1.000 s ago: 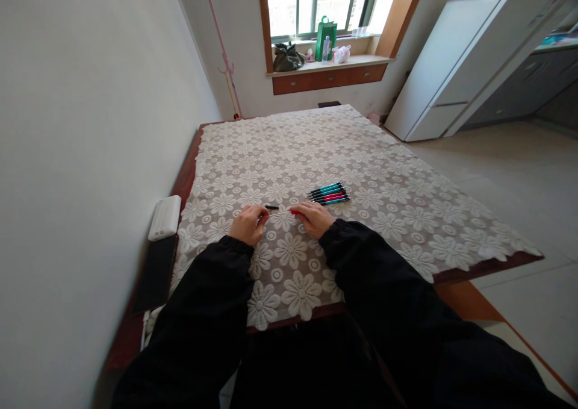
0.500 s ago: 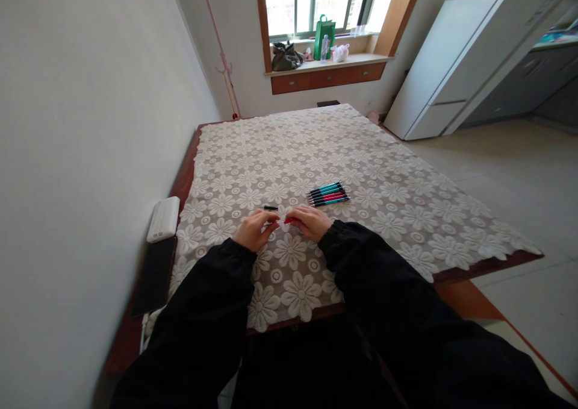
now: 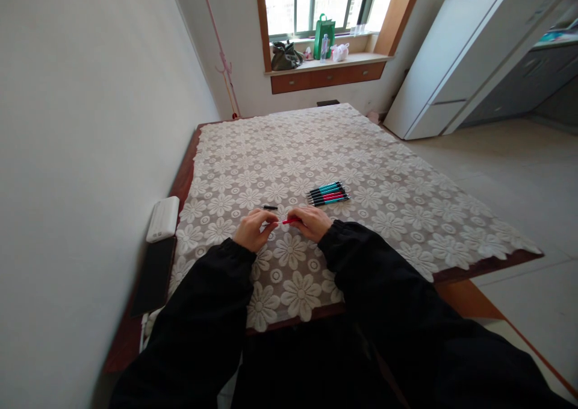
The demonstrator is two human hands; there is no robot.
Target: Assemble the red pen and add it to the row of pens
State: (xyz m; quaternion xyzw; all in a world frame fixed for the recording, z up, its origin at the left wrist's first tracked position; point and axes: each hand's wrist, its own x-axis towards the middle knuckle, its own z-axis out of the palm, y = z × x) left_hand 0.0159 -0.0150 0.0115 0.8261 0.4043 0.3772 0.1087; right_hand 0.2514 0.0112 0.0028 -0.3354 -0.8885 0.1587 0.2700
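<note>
A plain pale wall [image 3: 81,126] runs along the left side; a window [image 3: 316,2] with a wood sill sits at the far end, and a white cabinet [image 3: 456,65] stands at the right on a smooth tiled floor [image 3: 519,186]. The table [image 3: 469,269], dark red-brown wood, is covered by a cream lace cloth [image 3: 316,150] of raised flower shapes; its left edge meets the wall, while its right and near edges border open floor. A flat black slab [image 3: 153,275] and a white rounded box [image 3: 162,218] lie at the left edge. A row of slim pens [image 3: 329,194], teal, red and black, lies parallel near mid-cloth, with bare cloth beyond. The left hand [image 3: 253,231] and right hand [image 3: 311,223], in black sleeves, rest close together on the cloth, each pinching one end of a thin red pen [image 3: 289,220] held level between them. A small black part [image 3: 270,208] lies just beyond the left hand.
</note>
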